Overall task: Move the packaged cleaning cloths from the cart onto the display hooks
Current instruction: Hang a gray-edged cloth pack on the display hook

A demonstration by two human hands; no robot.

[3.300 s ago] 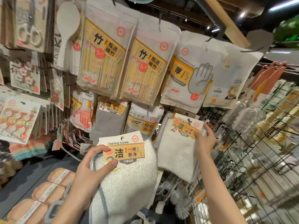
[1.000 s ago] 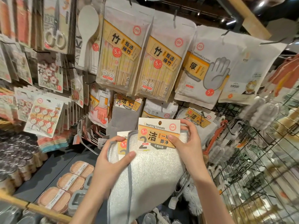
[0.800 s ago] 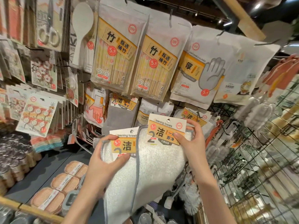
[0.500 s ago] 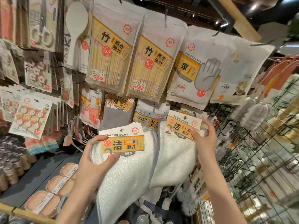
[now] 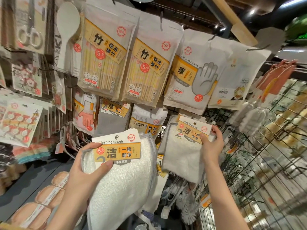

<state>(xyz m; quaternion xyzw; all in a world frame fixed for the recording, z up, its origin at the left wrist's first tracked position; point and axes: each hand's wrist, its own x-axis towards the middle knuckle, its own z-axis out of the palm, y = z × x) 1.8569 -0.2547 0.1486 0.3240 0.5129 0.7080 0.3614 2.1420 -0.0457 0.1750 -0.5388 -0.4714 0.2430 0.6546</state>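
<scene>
Hanging the white fluffy cleaning cloth with the yellow card label (image 5: 184,151) is the step in hand. The right hand (image 5: 211,146) pinches the label's right edge, thumb in front and fingers curled behind. The small hole in the card lies up and to the left of the thumb; it should meet the hook tip squarely, but the hook itself is hidden. The left hand (image 5: 86,173) grips the waiting stack of white cloths (image 5: 123,180), thumb pressed on its label.
</scene>
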